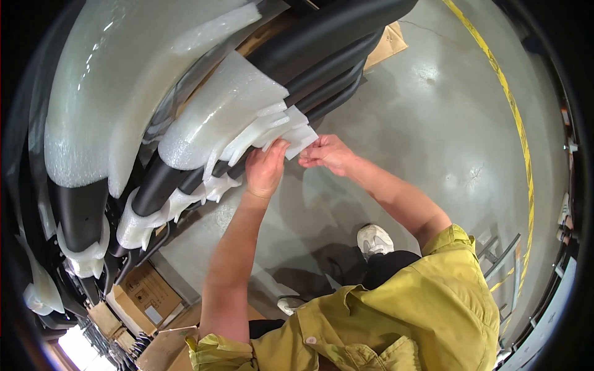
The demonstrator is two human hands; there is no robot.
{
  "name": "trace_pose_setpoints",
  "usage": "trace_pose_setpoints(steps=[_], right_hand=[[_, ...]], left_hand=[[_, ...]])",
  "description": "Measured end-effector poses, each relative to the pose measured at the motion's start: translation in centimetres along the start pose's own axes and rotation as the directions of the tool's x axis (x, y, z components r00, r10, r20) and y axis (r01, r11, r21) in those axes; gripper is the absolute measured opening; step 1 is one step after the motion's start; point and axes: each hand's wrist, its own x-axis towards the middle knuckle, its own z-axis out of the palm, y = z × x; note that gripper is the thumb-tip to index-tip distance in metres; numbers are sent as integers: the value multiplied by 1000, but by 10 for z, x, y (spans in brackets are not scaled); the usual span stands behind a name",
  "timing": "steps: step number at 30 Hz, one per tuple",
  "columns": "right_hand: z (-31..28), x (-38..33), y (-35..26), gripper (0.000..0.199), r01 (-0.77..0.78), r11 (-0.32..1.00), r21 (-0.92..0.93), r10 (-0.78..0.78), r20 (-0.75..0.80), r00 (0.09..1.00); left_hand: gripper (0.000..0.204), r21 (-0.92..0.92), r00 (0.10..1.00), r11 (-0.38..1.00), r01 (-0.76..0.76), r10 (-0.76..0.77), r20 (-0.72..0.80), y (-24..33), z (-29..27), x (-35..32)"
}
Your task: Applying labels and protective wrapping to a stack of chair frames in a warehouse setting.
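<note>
White foam sheets (pixel 216 117) wrap the middle of several long black curved tubes (pixel 315 43) stacked side by side. Their loose flaps hang out along the stack's right edge. My right hand (pixel 328 154) pinches the corner of the outermost foam sheet (pixel 301 137) between thumb and fingers. Close beside it, my left hand (pixel 266 167) grips the lower edge of the same foam, with its fingertips partly hidden against the flaps. The black tubes pass beneath and behind the foam near my left wrist.
A larger foam-wrapped black part (pixel 86 210) fills the left side. Cardboard boxes (pixel 148 294) stand at the lower left; another piece of cardboard (pixel 387 44) lies beyond the tubes. Yellow tape (pixel 510 99) runs along the grey floor on the right, near a metal frame (pixel 498 256).
</note>
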Motion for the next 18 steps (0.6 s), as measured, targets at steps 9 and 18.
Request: trace_pose_setpoints(steps=[9,18], right_hand=[[8,-19,-7,17,-67,964,-258,61,-33,998],[49,-30,-50,17,28,951,-307,-62,-99,993]], left_hand=[[27,108,989,985,134,-139,46,14,1,11],[30,-20,984,988,156,-154,93,4,-3,7]])
